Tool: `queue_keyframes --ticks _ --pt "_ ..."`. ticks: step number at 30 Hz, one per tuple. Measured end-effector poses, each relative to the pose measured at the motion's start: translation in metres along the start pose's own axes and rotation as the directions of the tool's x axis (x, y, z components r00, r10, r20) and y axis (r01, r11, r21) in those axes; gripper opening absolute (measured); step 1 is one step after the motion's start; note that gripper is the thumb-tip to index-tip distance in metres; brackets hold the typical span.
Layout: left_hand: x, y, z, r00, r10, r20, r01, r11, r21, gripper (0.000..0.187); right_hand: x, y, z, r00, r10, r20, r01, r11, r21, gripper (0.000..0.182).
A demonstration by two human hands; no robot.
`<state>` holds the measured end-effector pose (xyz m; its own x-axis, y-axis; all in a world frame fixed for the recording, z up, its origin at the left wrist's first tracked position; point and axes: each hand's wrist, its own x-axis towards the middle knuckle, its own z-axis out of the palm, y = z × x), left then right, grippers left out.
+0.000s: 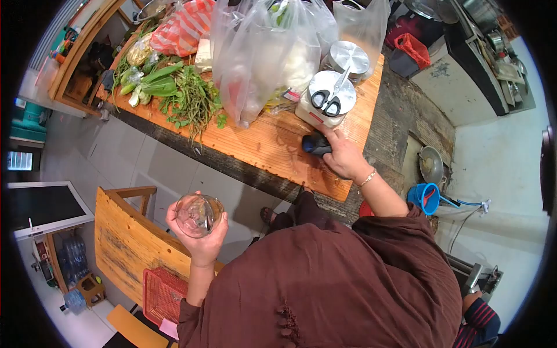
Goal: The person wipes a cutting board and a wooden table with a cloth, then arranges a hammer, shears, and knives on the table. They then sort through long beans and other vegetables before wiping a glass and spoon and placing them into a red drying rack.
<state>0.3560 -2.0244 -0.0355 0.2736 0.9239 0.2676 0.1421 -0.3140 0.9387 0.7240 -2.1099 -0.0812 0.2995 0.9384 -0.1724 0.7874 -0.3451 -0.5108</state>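
My left hand [204, 243] is wrapped round a clear glass container [198, 216], held up over the floor in front of a low wooden table. On the big wooden table my right hand [343, 155] grips a dark object [316, 143] near the front edge; I cannot make out exactly what it is. Just beyond that hand stands a white container with a metal lid [338, 87], and black-handled scissors [328, 101] lie on the lid. Behind it is a second metal-lidded jar [349, 57].
Clear plastic bags [261, 64], leafy greens [188, 101] and a red-striped bag [183, 29] lie on the big table [255, 152]. A red basket [162, 296] is by the low wooden table [125, 232]. Right: a blue bucket [422, 198] and a wok [431, 165]. Another person's striped sleeve [483, 318] shows lower right.
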Motion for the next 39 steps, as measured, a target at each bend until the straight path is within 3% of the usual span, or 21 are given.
queue_keyframes --ticks 5,9,10,13,15,17,18,21,22,25,27,30,33,35,36,39 --pt "-0.003 -0.003 -0.008 0.999 -0.008 -0.033 0.007 1.000 -0.020 0.089 -0.005 -0.007 -0.014 0.997 0.047 0.062 -0.044 0.997 -0.057 0.070" --pt "-0.008 0.000 -0.019 0.999 0.017 -0.051 -0.016 1.000 0.020 0.088 -0.011 0.004 -0.009 0.999 -0.034 -0.012 0.033 0.993 -0.109 0.069" --pt "-0.009 -0.002 -0.022 0.998 0.025 -0.066 -0.023 0.999 0.037 0.088 -0.015 -0.005 -0.016 0.999 0.037 0.032 -0.034 0.994 -0.103 0.069" --pt "-0.018 -0.004 -0.033 0.996 0.021 -0.089 -0.017 0.998 0.052 0.088 -0.028 -0.009 -0.009 0.995 -0.033 -0.090 0.026 0.996 -0.081 0.064" --pt "-0.026 -0.005 -0.039 0.994 0.001 -0.110 0.005 0.999 0.047 0.089 -0.032 -0.030 0.003 0.996 -0.071 -0.054 0.066 0.994 -0.090 0.050" --pt "-0.033 -0.008 -0.042 0.990 -0.021 -0.143 0.026 0.999 0.035 0.089 -0.031 -0.061 0.018 0.963 -0.241 -0.118 0.232 0.969 -0.089 0.049" --pt "-0.038 -0.007 -0.043 0.986 -0.021 -0.164 0.034 0.997 0.076 0.089 -0.028 -0.072 0.027 0.967 -0.233 -0.098 0.227 0.971 -0.074 0.048" --pt "-0.047 -0.002 -0.046 0.981 0.003 -0.195 0.010 0.998 0.061 0.089 -0.005 -0.074 0.061 0.869 -0.457 -0.189 0.400 0.874 -0.276 0.050" --pt "-0.053 -0.001 -0.047 0.975 0.001 -0.221 0.014 0.998 0.068 0.088 -0.004 -0.067 0.073 0.884 -0.455 -0.110 0.411 0.867 -0.283 0.048" --pt "-0.071 0.003 -0.044 0.949 0.010 -0.314 0.014 0.997 0.074 0.088 -0.021 -0.043 0.080 0.744 -0.667 0.053 0.637 0.682 -0.361 0.039" --pt "-0.085 0.005 -0.036 0.925 -0.003 -0.381 0.049 0.992 0.113 0.087 -0.029 -0.041 0.060 0.717 -0.617 0.326 0.658 0.753 -0.023 0.029" --pt "-0.102 0.011 -0.018 0.880 0.005 -0.476 0.069 0.988 0.138 0.087 -0.017 -0.062 0.028 0.664 -0.562 0.493 0.523 0.820 0.232 0.024" --pt "-0.110 0.025 0.000 0.855 0.051 -0.516 0.018 0.992 0.129 0.088 0.005 -0.083 0.021 0.754 -0.591 0.286 0.590 0.801 0.102 0.028" --pt "-0.118 0.029 0.015 0.821 0.045 -0.570 0.025 0.993 0.115 0.089 0.020 -0.090 0.031 0.754 -0.641 0.140 0.644 0.764 0.030 0.030" --pt "-0.124 0.030 0.022 0.808 0.044 -0.588 0.025 0.994 0.107 0.089 0.027 -0.096 0.033 0.757 -0.623 0.199 0.632 0.775 0.021 0.032" --pt "-0.146 0.030 0.041 0.757 0.019 -0.653 0.037 0.997 0.071 0.090 0.034 -0.098 0.065 0.681 -0.713 0.165 0.731 0.676 -0.095 0.033"
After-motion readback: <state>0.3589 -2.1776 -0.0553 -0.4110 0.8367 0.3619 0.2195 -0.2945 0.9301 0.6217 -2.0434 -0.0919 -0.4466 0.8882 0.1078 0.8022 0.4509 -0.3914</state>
